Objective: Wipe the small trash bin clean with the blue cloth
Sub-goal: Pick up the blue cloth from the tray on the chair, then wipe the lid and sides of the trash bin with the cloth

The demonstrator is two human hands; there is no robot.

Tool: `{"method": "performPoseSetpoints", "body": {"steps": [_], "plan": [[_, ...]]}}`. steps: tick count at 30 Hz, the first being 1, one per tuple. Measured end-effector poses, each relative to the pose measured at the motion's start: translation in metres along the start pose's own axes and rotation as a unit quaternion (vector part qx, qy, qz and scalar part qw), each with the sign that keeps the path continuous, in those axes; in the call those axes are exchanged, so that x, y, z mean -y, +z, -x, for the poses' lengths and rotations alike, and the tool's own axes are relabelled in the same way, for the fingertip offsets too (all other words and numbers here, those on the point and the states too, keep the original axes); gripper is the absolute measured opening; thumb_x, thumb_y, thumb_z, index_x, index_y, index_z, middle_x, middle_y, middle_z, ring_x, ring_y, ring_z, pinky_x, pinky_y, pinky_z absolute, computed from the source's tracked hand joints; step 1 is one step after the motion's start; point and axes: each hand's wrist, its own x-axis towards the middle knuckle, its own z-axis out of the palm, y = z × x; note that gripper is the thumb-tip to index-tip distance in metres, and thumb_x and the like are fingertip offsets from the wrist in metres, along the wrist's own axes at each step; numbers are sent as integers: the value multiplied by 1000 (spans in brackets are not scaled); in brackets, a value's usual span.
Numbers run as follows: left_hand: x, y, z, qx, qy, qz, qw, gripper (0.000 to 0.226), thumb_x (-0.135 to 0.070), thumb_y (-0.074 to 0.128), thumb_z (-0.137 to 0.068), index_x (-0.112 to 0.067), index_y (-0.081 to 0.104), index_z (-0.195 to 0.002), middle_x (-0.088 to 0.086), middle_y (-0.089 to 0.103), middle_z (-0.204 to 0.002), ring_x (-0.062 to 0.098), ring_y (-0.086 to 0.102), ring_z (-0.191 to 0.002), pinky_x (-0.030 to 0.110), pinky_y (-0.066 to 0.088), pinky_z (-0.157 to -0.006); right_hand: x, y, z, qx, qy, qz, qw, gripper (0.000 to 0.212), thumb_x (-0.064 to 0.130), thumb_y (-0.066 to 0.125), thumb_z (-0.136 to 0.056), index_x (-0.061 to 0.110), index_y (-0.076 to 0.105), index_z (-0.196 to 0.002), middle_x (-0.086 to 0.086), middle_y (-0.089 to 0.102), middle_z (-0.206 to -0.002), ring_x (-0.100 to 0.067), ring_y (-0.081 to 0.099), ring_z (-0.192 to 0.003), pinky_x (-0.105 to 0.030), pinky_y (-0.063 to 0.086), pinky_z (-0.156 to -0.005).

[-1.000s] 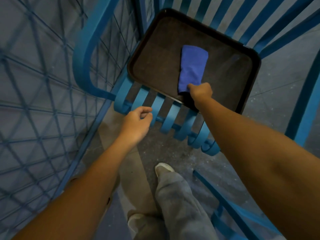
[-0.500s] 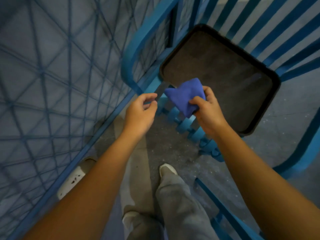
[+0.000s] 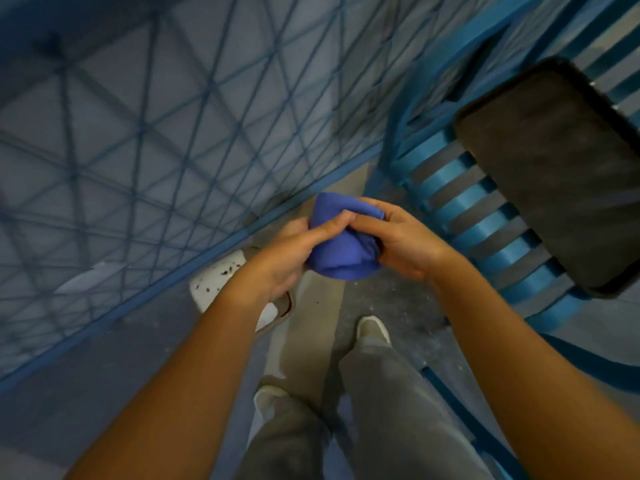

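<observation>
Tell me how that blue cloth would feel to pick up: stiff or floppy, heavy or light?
Probably floppy: the blue cloth bunches into soft folds between the left hand and right hand. Likely light, since thumbs and fingers alone hold it in mid-air. It seems unlikely to slip, as the fabric looks matte.

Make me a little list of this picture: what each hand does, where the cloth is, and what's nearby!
left hand: fingers curled round the blue cloth's left side
right hand: grips its right side
blue cloth: bunched between both hands, above the floor
dark tray: lying on the blue slatted seat, to the right
white speckled thing: on the floor, partly behind the left wrist; can't tell if it's the bin
mesh fence: to the left
wiping: not started
</observation>
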Motion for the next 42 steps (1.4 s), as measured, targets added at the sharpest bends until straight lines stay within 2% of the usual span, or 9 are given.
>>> {"method": "performPoseSetpoints", "body": {"steps": [6,10,14,18,22,27,31,38,42], "plan": [[55,-48,23,-182,53,56,980,35,-13,65,-82,-10,58,-117,7,66,-111,16,65,-97,30,54,-86,-53,34,-26,-55,-15,201,978,8,18,65,-84,20,58,-86,-3,63,-85,-12,60,-79,-28,48,-72],[87,-73,29,-253,64,80,962,39,-11,71,-77,-14,58,-114,8,65,-116,23,64,-103,38,53,-88,-89,52,-39,-76,10,215,974,21,21,67,-83,17,52,-97,-6,60,-102,-17,60,-92,-28,50,-75],[117,-91,29,-265,79,113,954,29,-11,68,-80,-15,60,-108,9,66,-112,25,64,-103,38,52,-90,-122,65,-53,-34,97,122,987,37,23,60,-86,20,47,-120,-2,59,-121,-17,60,-105,-36,50,-88],[138,-103,29,-248,96,147,953,16,-21,57,-90,-15,62,-105,4,69,-104,18,67,-95,30,56,-83,-148,68,-63,45,166,89,981,37,29,61,-83,23,56,-120,-1,67,-116,-18,63,-108,-38,53,-91],[150,-116,27,-275,102,98,951,18,-29,51,-93,-18,65,-95,-2,69,-97,10,65,-90,25,51,-83,-165,62,-70,66,143,127,979,31,27,61,-85,26,57,-116,0,67,-116,-18,63,-107,-39,53,-92],[171,-113,37,-287,113,5,951,24,-38,47,-94,-23,65,-102,3,67,-111,18,62,-105,36,49,-95,-172,55,-64,67,105,107,986,43,24,65,-83,12,56,-123,-12,64,-123,-28,61,-113,-51,47,-100],[183,-99,62,-360,120,-37,924,18,-30,47,-95,-25,63,-100,-2,63,-102,16,58,-98,29,45,-87,-167,55,-43,59,95,44,993,47,22,62,-82,3,54,-125,-15,64,-122,-28,61,-112,-45,50,-94],[209,-78,108,-415,110,-100,897,27,-19,53,-92,-15,60,-119,1,57,-109,12,52,-100,18,41,-75,-153,55,0,41,84,-31,995,17,15,53,-86,8,62,-97,-6,72,-86,-15,70,-76,-27,58,-65],[219,-72,117,-424,111,-138,888,32,-19,57,-90,-16,56,-122,3,57,-111,14,53,-100,13,41,-64,-159,62,11,8,80,13,997,32,16,58,-83,4,59,-113,-7,71,-90,-17,69,-78,-29,57,-66]]}}
